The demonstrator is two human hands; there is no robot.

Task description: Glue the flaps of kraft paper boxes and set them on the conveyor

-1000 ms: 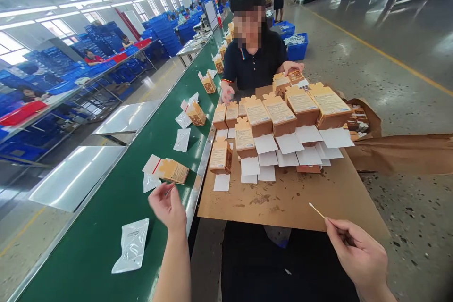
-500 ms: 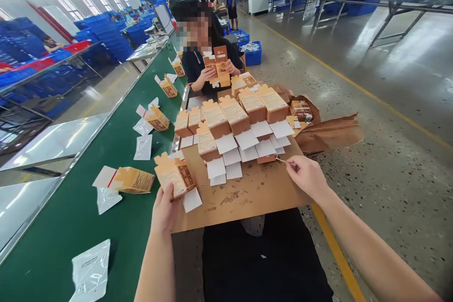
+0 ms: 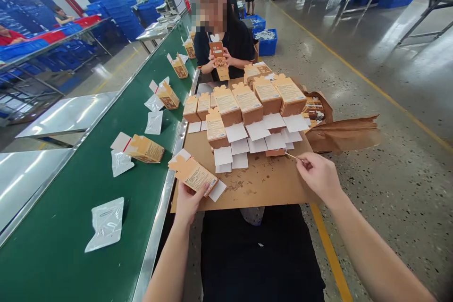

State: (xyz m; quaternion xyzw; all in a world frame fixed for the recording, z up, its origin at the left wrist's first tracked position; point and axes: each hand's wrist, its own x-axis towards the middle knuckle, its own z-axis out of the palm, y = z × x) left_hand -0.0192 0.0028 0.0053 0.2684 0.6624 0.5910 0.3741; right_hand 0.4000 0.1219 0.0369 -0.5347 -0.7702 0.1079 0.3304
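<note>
My left hand (image 3: 191,198) is closed around a small tan and brown carton (image 3: 194,174), tilted over the near left of the brown board, with flaps open at both ends. Between the thumb and fingers of my right hand (image 3: 320,174) is a thin stick (image 3: 292,156). Its pale tip reaches the lower right of the stacked cartons (image 3: 247,101); whether it touches them I cannot tell. Those cartons lie in layers on the cardboard sheet (image 3: 255,188), their white end flaps (image 3: 223,155) sticking out toward me.
At left, a green conveyor belt (image 3: 71,226) with a metal edge carries open cartons (image 3: 145,148) and white pouches (image 3: 106,226). Across the board a co-worker (image 3: 226,42) holds an unfolded carton (image 3: 220,59). Brown wrapping paper (image 3: 347,134) juts out at right, near more cartons.
The carton in my left hand has turned and moved right. The camera view has shifted, and the cartons and pouches on the belt appear farther up. The right hand keeps the stick near the stack.
</note>
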